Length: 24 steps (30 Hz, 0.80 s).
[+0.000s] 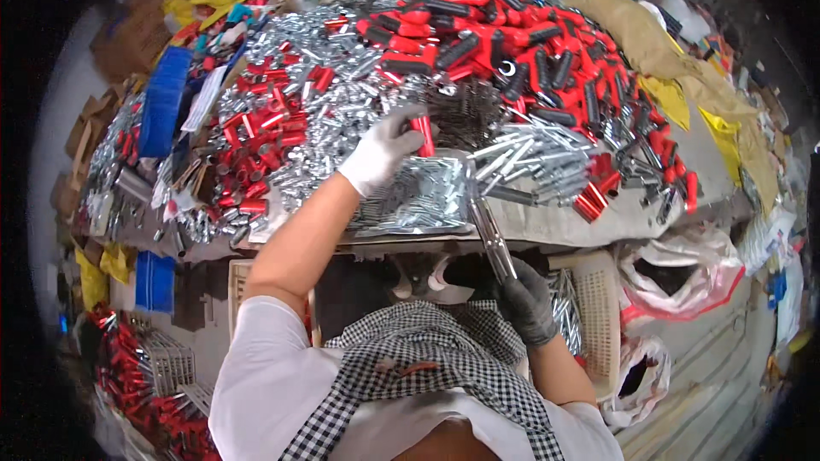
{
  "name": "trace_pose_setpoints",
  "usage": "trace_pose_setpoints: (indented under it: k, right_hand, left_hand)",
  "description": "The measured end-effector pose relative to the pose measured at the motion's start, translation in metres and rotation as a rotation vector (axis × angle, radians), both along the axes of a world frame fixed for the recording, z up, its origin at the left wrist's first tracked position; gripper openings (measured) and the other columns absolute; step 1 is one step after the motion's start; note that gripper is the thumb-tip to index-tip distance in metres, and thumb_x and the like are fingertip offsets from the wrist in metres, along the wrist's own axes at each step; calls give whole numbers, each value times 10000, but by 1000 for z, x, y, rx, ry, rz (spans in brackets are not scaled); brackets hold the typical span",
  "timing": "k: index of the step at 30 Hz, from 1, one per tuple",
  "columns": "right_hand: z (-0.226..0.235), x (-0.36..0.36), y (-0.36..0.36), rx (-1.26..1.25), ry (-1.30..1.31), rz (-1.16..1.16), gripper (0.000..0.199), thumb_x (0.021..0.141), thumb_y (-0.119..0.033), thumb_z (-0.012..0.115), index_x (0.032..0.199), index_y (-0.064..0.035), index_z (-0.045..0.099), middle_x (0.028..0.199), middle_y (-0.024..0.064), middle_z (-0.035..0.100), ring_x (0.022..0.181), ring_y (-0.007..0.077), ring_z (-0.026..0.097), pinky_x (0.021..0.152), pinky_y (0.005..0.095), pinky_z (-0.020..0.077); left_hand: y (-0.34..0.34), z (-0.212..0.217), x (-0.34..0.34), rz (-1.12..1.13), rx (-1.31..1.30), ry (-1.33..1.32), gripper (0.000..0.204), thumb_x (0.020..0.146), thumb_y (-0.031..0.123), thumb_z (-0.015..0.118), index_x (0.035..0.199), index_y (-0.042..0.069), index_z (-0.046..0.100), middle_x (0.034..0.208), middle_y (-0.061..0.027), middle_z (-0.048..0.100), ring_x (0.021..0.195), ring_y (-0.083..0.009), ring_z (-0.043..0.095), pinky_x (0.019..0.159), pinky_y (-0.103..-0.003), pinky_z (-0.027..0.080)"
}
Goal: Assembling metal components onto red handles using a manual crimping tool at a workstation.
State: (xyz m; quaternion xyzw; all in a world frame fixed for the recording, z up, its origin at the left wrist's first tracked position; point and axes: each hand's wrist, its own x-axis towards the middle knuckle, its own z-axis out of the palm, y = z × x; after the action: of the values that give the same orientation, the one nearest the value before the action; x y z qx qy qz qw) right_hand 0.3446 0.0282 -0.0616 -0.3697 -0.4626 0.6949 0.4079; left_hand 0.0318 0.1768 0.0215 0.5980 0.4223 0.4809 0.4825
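My left hand (383, 152), in a white glove, is closed around a short red tube (424, 137). It hovers over the far edge of a shallow tray (463, 226) of small silver pins (418, 192). At the table's front edge my right hand (527, 303), in a dark grey glove, grips the near end of a long shiny metal tube (489, 235). That tube slants away from me, its far end beside the tray's right side. Beyond the left hand lies a heap of dark springs (465, 111). Long silver rods (534, 162) are piled right of the tray.
Red and black handles (512, 43) form a large heap at the far right. Small silver parts (329, 77) and red tubes (265, 132) cover the left side. A cream plastic basket (602, 316) stands by my right arm, near white sacks (683, 269). A blue bin (165, 102) leans far left.
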Motion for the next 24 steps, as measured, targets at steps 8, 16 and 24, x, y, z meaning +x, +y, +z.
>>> trace_pose_setpoints:
  k: [8, 16, 24]
  right_hand:
    - [20, -41, -8, -94, 162, 115, 563, 868, -363, 686, 1253, 26, 556, 811, 29, 598, 583, 76, 489, 500, 204, 378]
    - [24, -62, -8, -130, 104, 257, 539, 897, -349, 647, 1274, 25, 549, 952, 32, 658, 743, 81, 571, 637, 195, 444]
    - [33, -89, -19, -192, 204, 124, 624, 858, -455, 678, 1241, 14, 531, 706, 0, 532, 492, 58, 427, 441, 174, 326]
  left_hand:
    - [-76, -7, -5, 132, 665, 194, 341, 724, -171, 588, 1053, -90, 628, 1225, -214, 573, 1033, -286, 668, 853, -342, 576]
    - [-110, -9, -6, 45, 335, 133, 423, 886, 16, 599, 1285, -27, 465, 1129, -151, 602, 1008, -245, 637, 875, -374, 516]
    - [-125, -30, 16, -184, -154, -409, 485, 958, 96, 535, 1380, -8, 319, 1132, -182, 594, 1043, -287, 624, 942, -424, 484]
